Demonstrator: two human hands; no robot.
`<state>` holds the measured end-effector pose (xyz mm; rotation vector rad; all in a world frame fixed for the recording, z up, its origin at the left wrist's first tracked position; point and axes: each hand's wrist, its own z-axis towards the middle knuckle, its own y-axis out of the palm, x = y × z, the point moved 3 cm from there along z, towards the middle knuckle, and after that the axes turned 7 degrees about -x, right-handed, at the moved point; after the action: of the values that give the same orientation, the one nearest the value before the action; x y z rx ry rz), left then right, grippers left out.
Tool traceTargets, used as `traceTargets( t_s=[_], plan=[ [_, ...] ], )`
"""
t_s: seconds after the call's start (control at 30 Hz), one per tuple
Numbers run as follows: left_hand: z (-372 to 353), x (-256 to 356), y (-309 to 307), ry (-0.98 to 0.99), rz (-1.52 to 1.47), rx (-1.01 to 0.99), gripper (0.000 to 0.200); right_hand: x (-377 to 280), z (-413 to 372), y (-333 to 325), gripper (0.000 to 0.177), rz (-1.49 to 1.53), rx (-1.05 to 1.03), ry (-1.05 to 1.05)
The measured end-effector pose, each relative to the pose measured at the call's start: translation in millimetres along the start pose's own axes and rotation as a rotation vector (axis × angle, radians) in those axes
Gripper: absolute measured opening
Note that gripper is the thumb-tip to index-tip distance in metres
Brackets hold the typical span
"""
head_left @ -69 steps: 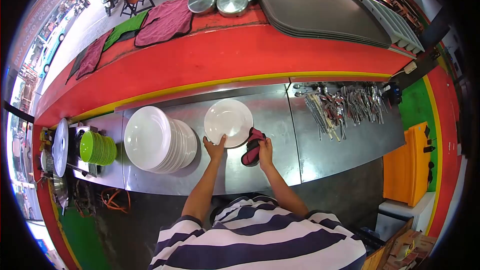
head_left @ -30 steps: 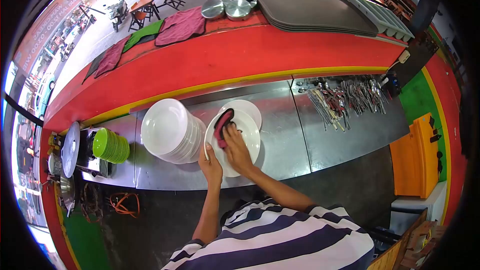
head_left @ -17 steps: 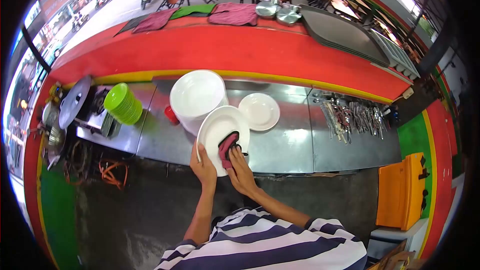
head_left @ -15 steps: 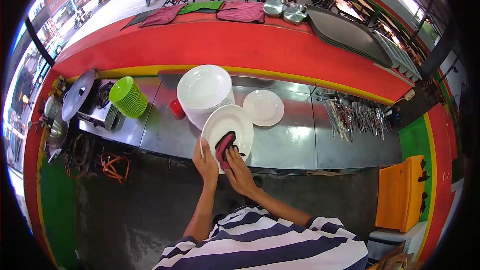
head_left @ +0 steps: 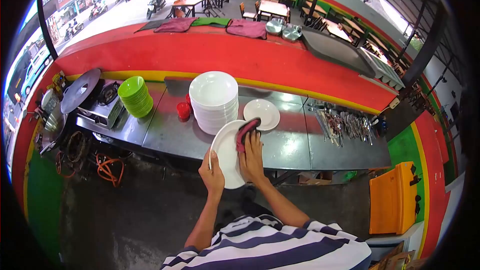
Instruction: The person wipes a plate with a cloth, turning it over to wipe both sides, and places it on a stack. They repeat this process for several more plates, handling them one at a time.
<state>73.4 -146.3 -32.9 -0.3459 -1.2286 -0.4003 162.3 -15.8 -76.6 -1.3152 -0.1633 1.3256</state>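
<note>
A white plate [head_left: 226, 157] is held tilted in front of the counter edge. My left hand [head_left: 212, 174] grips its left rim, thumb on the upper face. My right hand [head_left: 251, 159] presses a dark maroon cloth [head_left: 245, 134] against the plate's right side, its fingers lying along the cloth. Just beyond stands a tall stack of white plates [head_left: 215, 110]. To its right, another white plate [head_left: 262, 114] lies flat on the metal counter [head_left: 285, 150].
Green bowls [head_left: 135, 96] are stacked left, near a stove [head_left: 102, 105]. A red container [head_left: 183, 111] sits beside the white stack. Cutlery [head_left: 345, 124] lies in a pile on the right. A red ledge [head_left: 200, 50] behind carries cloths, metal bowls and trays [head_left: 335, 52].
My right hand and the cloth have moved from the plate's middle to its upper right rim. The held plate has turned and sits slightly lower; the head view has shifted.
</note>
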Motion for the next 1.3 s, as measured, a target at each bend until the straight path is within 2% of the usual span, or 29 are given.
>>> traceTargets(
  t_s=[0.07,0.17,0.3,0.43,0.5,0.63,0.77,0.9,1.13,1.3],
  plan=[
    [-2.2,4.2,2.4,-0.024,-0.049,-0.027,0.041,-2.3,-16.4,-5.4,0.068,0.04,0.007,0.018],
    [-5.6,2.1,3.2,-0.037,-0.076,-0.047,0.041,-9.3,-39.7,-9.9,0.072,0.068,-0.089,0.07],
    [-10.7,-1.5,4.5,-0.046,-0.147,-0.003,0.04,-31.7,-56.7,-9.4,0.072,0.238,-0.117,-0.034],
    [-19.1,-6.0,12.0,-0.094,-0.174,-0.028,0.04,-55.6,-61.4,-11.3,0.069,0.27,-0.239,-0.231],
    [-24.0,-4.4,17.5,-0.086,-0.151,-0.045,0.04,-46.5,-54.2,-11.9,0.068,0.288,-0.18,-0.254],
    [-38.7,3.2,26.2,-0.092,-0.073,-0.076,0.041,-12.2,-33.0,-21.8,0.065,0.084,-0.035,-0.162],
    [-47.9,12.9,17.8,-0.069,-0.093,-0.036,0.041,25.9,-38.8,-21.3,0.066,-0.009,-0.065,0.043],
    [-48.4,11.3,6.8,0.015,-0.016,0.089,0.04,21.0,-73.9,-6.8,0.07,0.087,-0.138,0.038],
    [-46.2,8.4,2.9,-0.01,-0.068,0.142,0.038,-18.8,-112.8,5.0,0.066,0.323,-0.31,-0.098],
    [-52.9,7.6,10.7,-0.077,-0.007,0.059,0.041,-34.5,-99.3,-4.7,0.066,0.36,-0.298,-0.21]
  ],
)
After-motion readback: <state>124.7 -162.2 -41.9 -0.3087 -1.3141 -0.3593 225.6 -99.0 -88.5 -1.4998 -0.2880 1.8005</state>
